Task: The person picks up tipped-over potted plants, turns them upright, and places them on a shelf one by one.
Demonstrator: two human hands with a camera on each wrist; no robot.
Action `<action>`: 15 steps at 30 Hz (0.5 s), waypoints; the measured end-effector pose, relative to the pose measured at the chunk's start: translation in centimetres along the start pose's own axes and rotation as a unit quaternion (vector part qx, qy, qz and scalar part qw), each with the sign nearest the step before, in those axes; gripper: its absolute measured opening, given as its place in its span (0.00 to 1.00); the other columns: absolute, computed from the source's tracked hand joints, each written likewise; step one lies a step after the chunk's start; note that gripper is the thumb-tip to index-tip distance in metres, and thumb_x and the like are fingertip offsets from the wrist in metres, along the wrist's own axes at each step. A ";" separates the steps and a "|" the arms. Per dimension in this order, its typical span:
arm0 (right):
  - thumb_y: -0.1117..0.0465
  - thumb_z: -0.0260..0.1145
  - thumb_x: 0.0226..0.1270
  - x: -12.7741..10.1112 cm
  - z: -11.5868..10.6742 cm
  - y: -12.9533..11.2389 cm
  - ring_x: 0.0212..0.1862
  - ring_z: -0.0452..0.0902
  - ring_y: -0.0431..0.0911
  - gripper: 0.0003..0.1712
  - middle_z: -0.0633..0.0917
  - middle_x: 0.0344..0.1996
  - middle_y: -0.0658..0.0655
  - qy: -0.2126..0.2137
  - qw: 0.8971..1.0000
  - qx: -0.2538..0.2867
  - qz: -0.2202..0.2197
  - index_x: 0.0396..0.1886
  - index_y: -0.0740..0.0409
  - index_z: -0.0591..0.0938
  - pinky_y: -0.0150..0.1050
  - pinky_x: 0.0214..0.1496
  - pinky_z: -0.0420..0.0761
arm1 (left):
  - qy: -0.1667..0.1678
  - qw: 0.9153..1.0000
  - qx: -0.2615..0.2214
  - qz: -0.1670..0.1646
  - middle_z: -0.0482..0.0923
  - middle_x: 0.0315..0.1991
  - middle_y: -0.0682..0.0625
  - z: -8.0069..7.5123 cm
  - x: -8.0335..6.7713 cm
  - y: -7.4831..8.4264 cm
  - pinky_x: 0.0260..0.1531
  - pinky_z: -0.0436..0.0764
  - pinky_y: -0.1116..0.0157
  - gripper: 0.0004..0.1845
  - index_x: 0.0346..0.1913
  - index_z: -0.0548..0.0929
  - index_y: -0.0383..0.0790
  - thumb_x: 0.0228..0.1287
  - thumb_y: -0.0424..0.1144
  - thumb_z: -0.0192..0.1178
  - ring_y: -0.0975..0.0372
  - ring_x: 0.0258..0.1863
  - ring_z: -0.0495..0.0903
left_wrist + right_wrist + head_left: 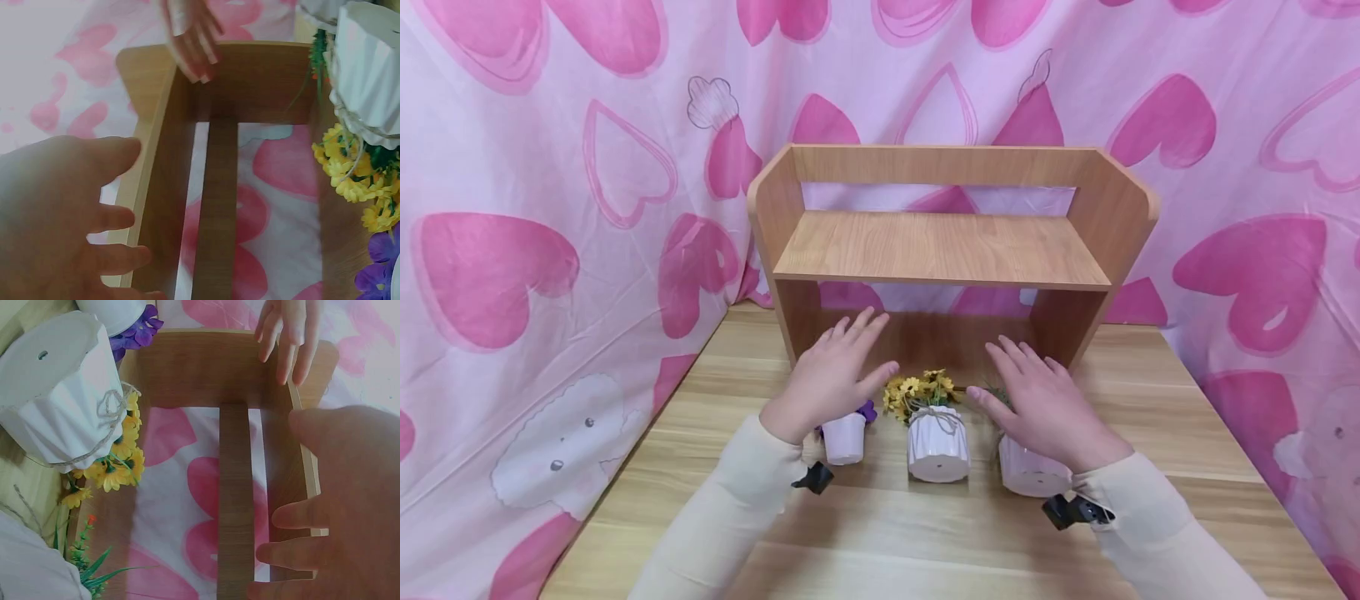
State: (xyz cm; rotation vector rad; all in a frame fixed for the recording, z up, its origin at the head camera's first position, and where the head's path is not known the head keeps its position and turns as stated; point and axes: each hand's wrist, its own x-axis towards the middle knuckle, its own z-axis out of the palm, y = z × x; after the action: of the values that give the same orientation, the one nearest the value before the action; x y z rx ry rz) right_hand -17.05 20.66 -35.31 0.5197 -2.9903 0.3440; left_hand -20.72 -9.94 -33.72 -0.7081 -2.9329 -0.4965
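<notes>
- Left hand (831, 379) hovers flat, fingers spread, holding nothing; a small white pot (844, 437) with purple flowers sits just beneath it.
- Right hand (1037, 400) likewise spread and empty, above another white pot (1033, 471).
- Between them stands a ribbed pot (937, 444), twine-tied, with yellow flowers.
- Wooden shelf (940, 246) just beyond the fingertips.

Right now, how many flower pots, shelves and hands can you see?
White flower pots: 3 (purple flowers, yellow flowers, green plant)
Wooden shelf: 1
Hands: 2 (left hand, right hand)
Total: 6

No readable text, labels, brands or numbers anywhere: none on the white ribbed ceramic pots (937, 446), wooden shelf (947, 246) or pink heart-patterned cloth (550, 208).
</notes>
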 end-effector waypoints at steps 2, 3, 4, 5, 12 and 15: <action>0.38 0.60 0.82 -0.1 -0.1 0.2 0.80 0.65 0.70 0.45 0.69 0.81 0.70 0.016 1.000 0.010 -0.003 0.83 0.63 0.66 0.74 0.78 0.65 | 0.027 0.999 -0.034 -0.010 0.55 0.88 0.45 -0.3 -0.1 -0.5 0.79 0.66 0.37 0.41 0.87 0.59 0.47 0.81 0.61 0.55 0.42 0.84 0.60; 0.39 0.62 0.82 -0.2 -0.1 0.4 0.78 0.68 0.69 0.43 0.72 0.78 0.70 0.025 1.000 0.015 -0.002 0.81 0.64 0.69 0.73 0.77 0.68 | 0.042 0.998 -0.050 -0.014 0.57 0.87 0.45 -0.5 -0.2 -0.8 0.78 0.68 0.37 0.40 0.87 0.60 0.46 0.81 0.59 0.55 0.43 0.84 0.62; 0.41 0.63 0.81 -0.2 -0.1 0.6 0.76 0.71 0.69 0.41 0.75 0.76 0.70 0.032 0.999 0.022 -0.001 0.79 0.65 0.70 0.73 0.75 0.70 | 0.060 0.996 -0.065 -0.017 0.59 0.86 0.45 -0.7 -0.2 -1.1 0.77 0.70 0.38 0.39 0.86 0.61 0.45 0.82 0.58 0.56 0.44 0.83 0.64; 0.42 0.64 0.81 -0.3 -0.1 0.8 0.74 0.74 0.69 0.40 0.77 0.74 0.71 0.039 0.999 0.027 0.001 0.78 0.66 0.72 0.72 0.74 0.72 | 0.078 0.994 -0.079 -0.022 0.62 0.85 0.45 -0.8 -0.3 -1.4 0.76 0.72 0.39 0.38 0.85 0.63 0.45 0.82 0.57 0.56 0.45 0.82 0.67; 0.39 0.63 0.81 -1.0 0.2 2.4 0.71 0.76 0.71 0.42 0.80 0.71 0.73 0.022 0.997 0.064 0.048 0.76 0.69 0.73 0.72 0.73 0.72 | 0.191 0.966 -0.163 -0.058 0.76 0.76 0.39 -2.1 -0.7 -3.4 0.71 0.78 0.40 0.33 0.82 0.69 0.44 0.81 0.53 0.58 0.42 0.69 0.81; 0.36 0.62 0.80 -1.5 0.6 3.2 0.72 0.74 0.72 0.44 0.78 0.72 0.74 0.011 0.995 0.073 0.067 0.76 0.69 0.72 0.73 0.72 0.72 | 0.233 0.955 -0.169 -0.070 0.80 0.72 0.37 -2.5 -0.8 -4.5 0.67 0.81 0.41 0.31 0.80 0.72 0.41 0.81 0.50 0.58 0.40 0.62 0.85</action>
State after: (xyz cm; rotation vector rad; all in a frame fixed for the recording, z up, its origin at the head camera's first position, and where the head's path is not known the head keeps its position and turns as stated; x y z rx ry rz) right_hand -16.79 23.89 -36.67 0.3235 -3.0013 0.5790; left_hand -22.00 -14.88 -32.78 -0.3426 -2.4838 -1.0370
